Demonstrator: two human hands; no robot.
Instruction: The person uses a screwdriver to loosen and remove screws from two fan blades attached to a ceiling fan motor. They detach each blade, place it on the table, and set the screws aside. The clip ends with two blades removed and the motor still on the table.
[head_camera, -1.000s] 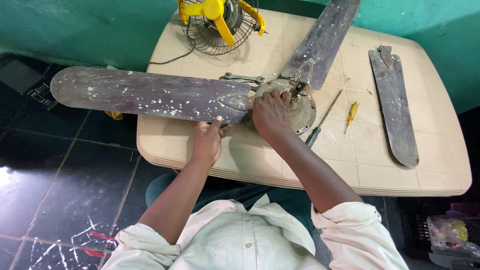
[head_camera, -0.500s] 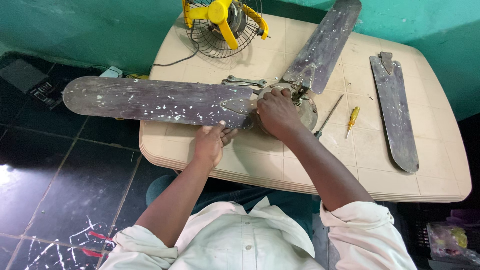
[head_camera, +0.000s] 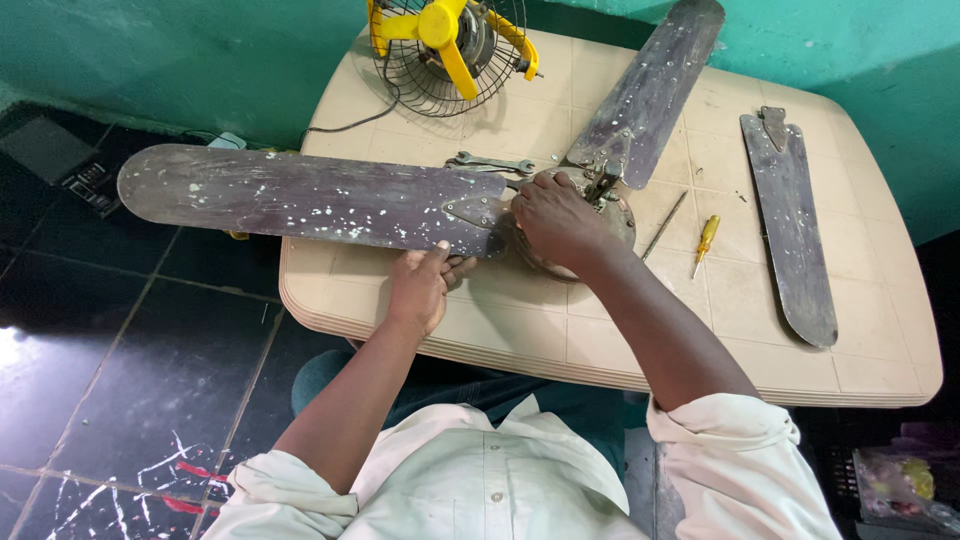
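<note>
My right hand (head_camera: 555, 220) is stretched forward with the arm nearly straight, palm down and fingers curled over the round motor hub (head_camera: 580, 225) of the ceiling fan, closed on its top. My left hand (head_camera: 420, 288) is lower and nearer to me, wrist bent up, fingers pinched against the near edge of the long fan blade (head_camera: 310, 198) just where its bracket meets the hub. That blade runs almost level from the hub out to my left, its rounded tip hanging well past the edge of the beige table (head_camera: 500, 330) over the dark floor. A second blade (head_camera: 650, 90) points away from the hub up and to the right, toward the green wall. The hub sits near the middle of the table. A loose blade (head_camera: 790, 225) lies apart at the right side, long axis running away from me. A yellow-handled screwdriver (head_camera: 705, 240) and a spanner (head_camera: 490, 162) lie just beside the hub, and a yellow table fan (head_camera: 445, 45) stands at the far edge
</note>
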